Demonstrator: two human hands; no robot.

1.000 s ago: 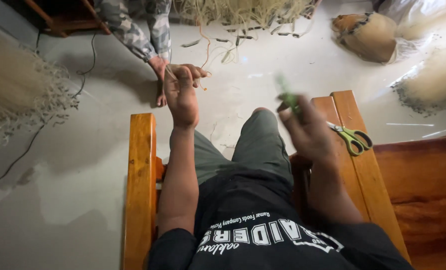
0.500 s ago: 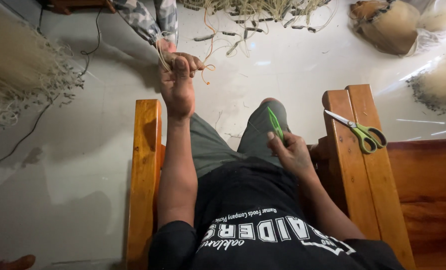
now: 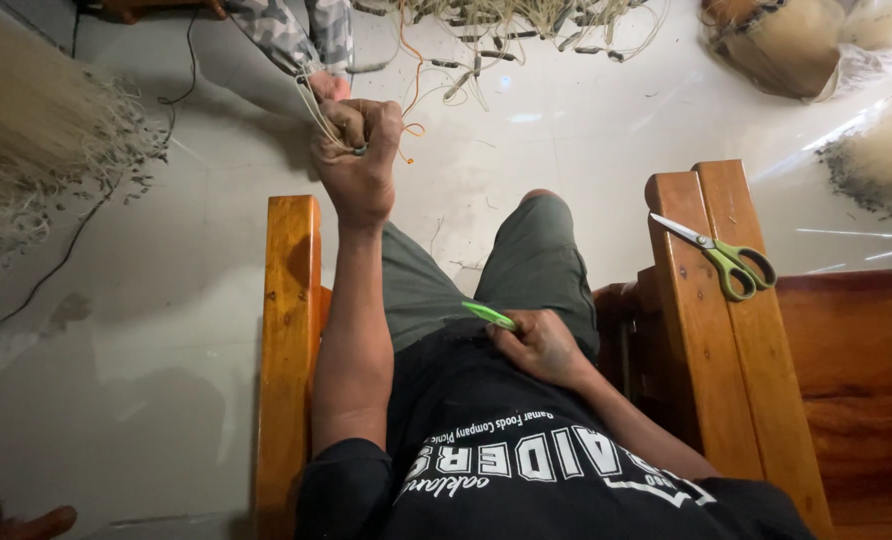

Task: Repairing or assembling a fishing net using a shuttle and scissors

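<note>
My left hand (image 3: 359, 160) is stretched out in front of me, closed in a fist around thin pale fibre strands (image 3: 318, 112) and an orange thread (image 3: 408, 70). Just beyond it is another person's hand (image 3: 328, 86) in a camouflage sleeve, close to the same strands. My right hand (image 3: 538, 346) rests on my lap against my black shirt, gripping a slim green tool (image 3: 488, 315) that points left. I sit in a wooden chair with its left armrest (image 3: 288, 330) beside my arm.
Green-handled scissors (image 3: 721, 255) lie on the right wooden armrest (image 3: 701, 330). Heaps of pale fibre sit at the left (image 3: 36, 130), top (image 3: 506, 20) and right (image 3: 881, 150). A brown bundle (image 3: 776, 45) lies at top right. A black cable (image 3: 66, 260) crosses the floor.
My right hand came down from near the scissors to my lap with the green tool. My left hand lifted and closed tighter on the strands near the other person's hand.
</note>
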